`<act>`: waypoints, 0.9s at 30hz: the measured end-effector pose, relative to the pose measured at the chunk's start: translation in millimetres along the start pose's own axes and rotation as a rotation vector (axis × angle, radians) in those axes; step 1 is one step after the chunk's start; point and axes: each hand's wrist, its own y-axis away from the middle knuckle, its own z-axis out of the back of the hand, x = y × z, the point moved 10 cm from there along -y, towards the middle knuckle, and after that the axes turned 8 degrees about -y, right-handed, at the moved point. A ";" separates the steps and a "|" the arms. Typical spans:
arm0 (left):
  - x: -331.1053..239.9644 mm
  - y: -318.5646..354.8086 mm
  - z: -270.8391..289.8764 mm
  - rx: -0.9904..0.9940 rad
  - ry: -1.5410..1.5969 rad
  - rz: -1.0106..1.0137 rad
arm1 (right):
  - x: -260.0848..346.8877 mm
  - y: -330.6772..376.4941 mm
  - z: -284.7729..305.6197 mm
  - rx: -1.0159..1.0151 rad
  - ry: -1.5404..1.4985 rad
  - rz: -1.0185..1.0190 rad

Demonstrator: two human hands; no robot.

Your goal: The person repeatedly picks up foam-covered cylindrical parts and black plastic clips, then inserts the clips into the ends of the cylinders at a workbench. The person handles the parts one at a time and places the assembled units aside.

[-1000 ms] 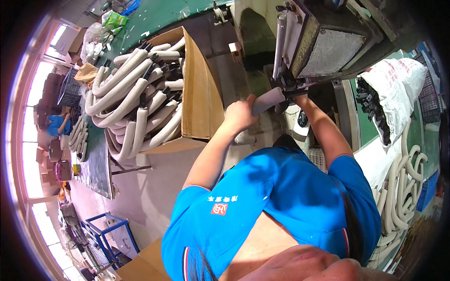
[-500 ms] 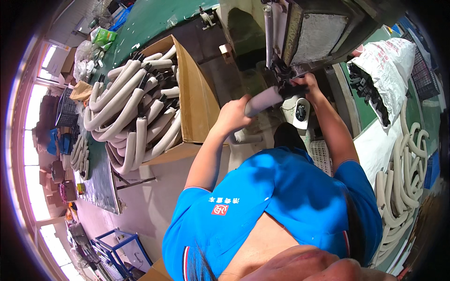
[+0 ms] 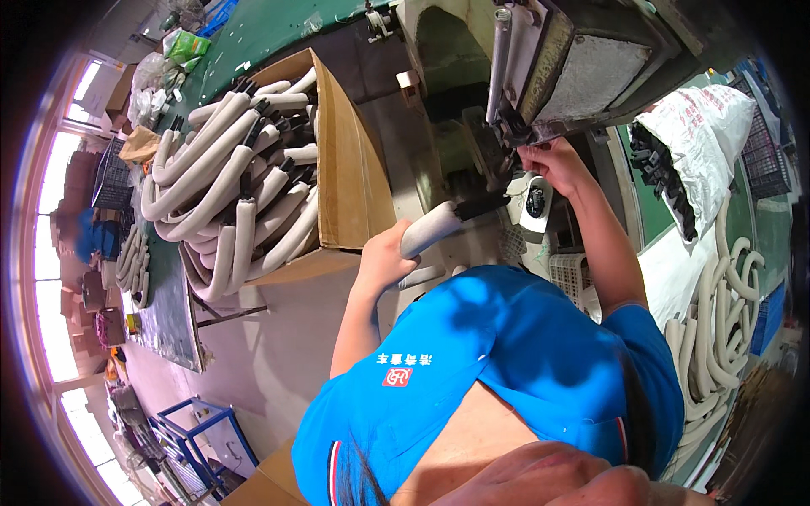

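Note:
My left hand (image 3: 386, 255) is closed around a light grey foam-covered tube (image 3: 432, 228). A black end piece (image 3: 483, 207) sticks out of the tube's upper end, toward the machine. The rest of the tube below my hand is mostly hidden. My right hand (image 3: 555, 166) is up at the dark machine head (image 3: 516, 125), fingers bent together beside its lower part. Whatever those fingers grip is hidden or too small to name. Tube and machine head are apart, with a gap between them.
A cardboard box (image 3: 350, 160) full of similar foam-covered tubes (image 3: 221, 181) stands on my left. On the right are a white sack (image 3: 709, 139) of black parts (image 3: 661, 169) and more bent tubes (image 3: 717, 337). A white pedal-like piece (image 3: 535, 211) and a plastic basket (image 3: 570, 274) lie below my right arm.
My left hand has drawn the tube down and left, away from the machine head, so its black end now shows. My right hand has stayed near the machine, moving only slightly.

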 end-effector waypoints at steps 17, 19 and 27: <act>-90.7 -3.4 -9.7 0.048 -0.124 -0.178 | 23.5 79.7 -47.7 0.238 0.104 0.146; -106.9 -0.9 -21.6 0.062 -0.196 -0.273 | 30.6 119.7 -68.6 0.342 0.269 0.247; -143.7 28.4 -69.8 0.260 -0.161 -0.389 | -2.1 179.0 -45.9 0.368 0.186 0.003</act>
